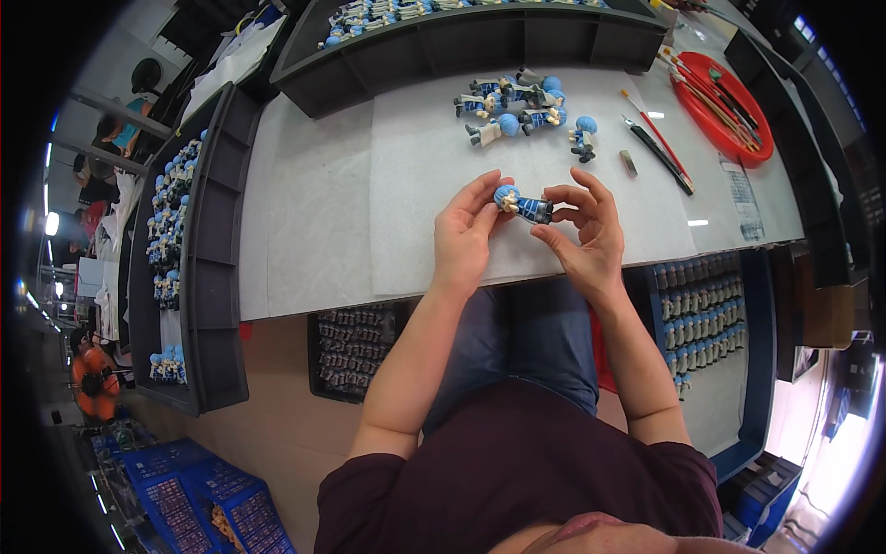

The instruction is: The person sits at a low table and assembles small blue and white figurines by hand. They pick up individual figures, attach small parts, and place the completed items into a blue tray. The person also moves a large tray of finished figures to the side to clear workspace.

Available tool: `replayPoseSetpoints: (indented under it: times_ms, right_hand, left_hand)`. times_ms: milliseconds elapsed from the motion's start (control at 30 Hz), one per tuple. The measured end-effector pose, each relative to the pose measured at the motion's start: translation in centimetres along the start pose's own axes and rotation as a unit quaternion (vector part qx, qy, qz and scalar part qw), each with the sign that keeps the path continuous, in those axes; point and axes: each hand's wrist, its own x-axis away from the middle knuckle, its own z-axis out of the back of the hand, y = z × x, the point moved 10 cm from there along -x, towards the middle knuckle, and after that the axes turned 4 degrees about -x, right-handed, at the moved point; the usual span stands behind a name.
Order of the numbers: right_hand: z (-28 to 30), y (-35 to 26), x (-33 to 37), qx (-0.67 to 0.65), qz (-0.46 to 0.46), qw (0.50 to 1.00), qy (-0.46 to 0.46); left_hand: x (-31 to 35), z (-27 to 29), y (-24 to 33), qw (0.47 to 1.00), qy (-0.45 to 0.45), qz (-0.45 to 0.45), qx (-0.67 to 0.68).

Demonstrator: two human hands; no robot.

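A small blue-haired doll figurine [526,206] in a blue outfit with dark shoes lies sideways between my hands, just above the white sheet. My left hand [464,235] pinches it at the head end, thumb in front. The fingers of my right hand [592,242] curl round the shoe end, with the thumb below and the index finger raised. Beyond my hands, several similar figurines [498,129] lie in a loose group. One more figurine [583,138] lies apart, to their right.
A dark tray [480,46] of figurines spans the back; another tray [217,249] stands left. At right are a red dish [688,83] of brushes, a red brush [660,138], a black pen-like tool [651,148] and a small grey block [628,163]. A blue tray [759,342] sits below the table's right side.
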Motion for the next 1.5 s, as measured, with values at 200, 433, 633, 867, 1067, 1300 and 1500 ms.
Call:
replayPoseSetpoints:
  times_ms: [200, 433, 633, 867, 1067, 1300, 1500]
  right_hand:
    - [-0.1, 0.5, 0.1, 0.003, -0.036, 0.999, -0.005]
    - [-0.2, 0.8, 0.2, -0.004, -0.040, 0.999, -0.006]
    - [0.2, -1.4, 0.0, 0.086, 0.043, 0.995, 0.008]
    - [0.7, -3.3, 2.7, 0.121, 0.140, 0.982, -0.037]
    - [11.8, -6.8, 7.0, 0.176, 0.162, 0.960, 0.148]
    - [40.2, -4.8, 26.7, 0.463, -0.233, 0.741, 0.427]
    - [45.2, 1.5, 41.8, 0.515, -0.471, 0.614, 0.367]
  left_hand:
    - [0.2, -0.1, 0.1, 1.000, -0.009, -0.007, -0.016]
    - [0.4, 0.2, 0.4, 0.999, -0.007, -0.024, -0.022]
    - [0.2, 0.5, -0.1, 0.998, 0.005, -0.028, -0.060]
    - [0.8, -1.0, 0.0, 0.985, -0.031, -0.053, -0.162]
    - [2.5, -4.3, 1.6, 0.940, -0.117, -0.157, -0.278]
    - [2.4, -4.2, 1.3, 0.933, -0.082, -0.139, -0.320]
    - [2.3, -4.3, 1.2, 0.930, -0.078, -0.133, -0.333]
